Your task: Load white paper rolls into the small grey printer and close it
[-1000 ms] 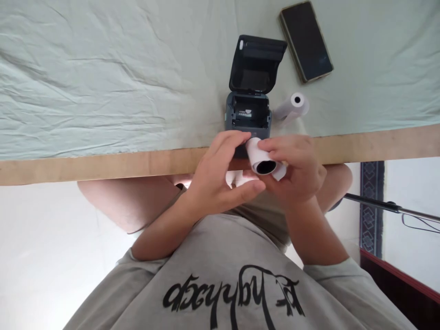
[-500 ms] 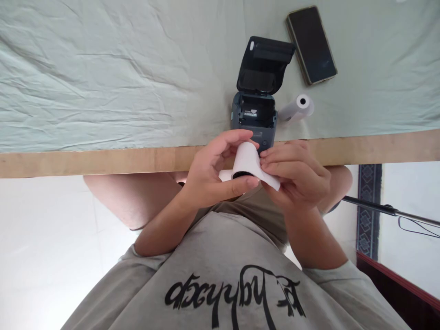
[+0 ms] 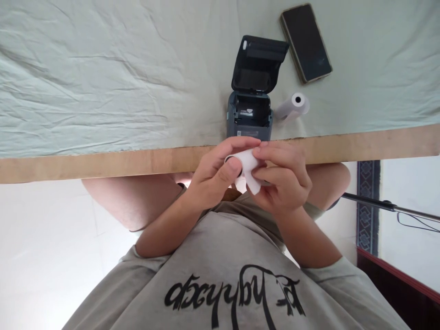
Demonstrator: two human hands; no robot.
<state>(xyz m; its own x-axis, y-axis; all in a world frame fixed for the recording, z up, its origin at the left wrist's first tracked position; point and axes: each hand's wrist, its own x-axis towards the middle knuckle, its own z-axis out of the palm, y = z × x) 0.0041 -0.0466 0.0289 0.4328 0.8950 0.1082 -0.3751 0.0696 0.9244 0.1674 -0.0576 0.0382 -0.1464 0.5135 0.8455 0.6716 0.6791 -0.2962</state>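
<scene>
A white paper roll (image 3: 244,166) is held between both hands just below the table's wooden edge (image 3: 103,162). My left hand (image 3: 215,176) wraps its fingers round the roll's left end, thumb across the core. My right hand (image 3: 283,178) pinches the loose paper tail (image 3: 252,183) hanging from the roll. Just beyond the hands, a small dark label printer (image 3: 250,98) stands on the table with its lid open and its paper bay showing.
A second white paper roll (image 3: 293,106) lies right of the printer. A dark phone (image 3: 305,42) lies face up at the back right. A pale green cloth (image 3: 103,78) covers the table. A thin metal rod (image 3: 388,207) crosses at the right.
The roll has been turned in my hands: its open core faced the camera, now it points left under my left thumb. The loose tail has come free at the right.
</scene>
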